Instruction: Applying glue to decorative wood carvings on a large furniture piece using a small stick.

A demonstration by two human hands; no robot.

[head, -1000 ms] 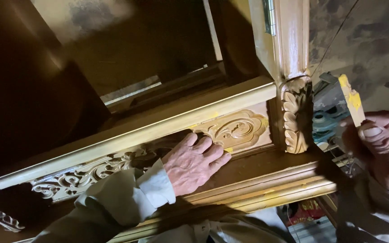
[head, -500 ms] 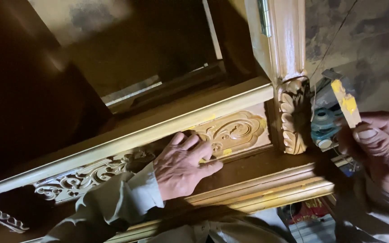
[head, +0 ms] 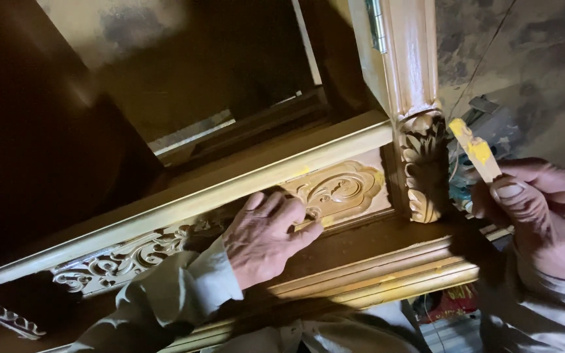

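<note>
My left hand (head: 266,236) rests on the carved wooden frieze of a cabinet (head: 243,180), fingertips pressed to the scroll-carved panel (head: 341,189), which carries dabs of yellow filler. My right hand (head: 544,216) is at the right, apart from the cabinet, gripping a thin flat wooden stick (head: 475,150) smeared with yellow filler at its tip. A carved leaf bracket (head: 423,167) stands between the panel and the stick, below a turned post (head: 403,52).
An openwork carved strip (head: 122,261) runs left along the frieze. A moulded lower rail (head: 374,278) crosses under my left hand. The dark cabinet opening (head: 217,85) lies above. A metal hinge (head: 377,26) sits on the post. Clutter lies on the floor at lower right.
My left hand slid left and up along the frieze, its fingertips now on the scroll panel's lower left. My right hand with the stick stayed at the right.
</note>
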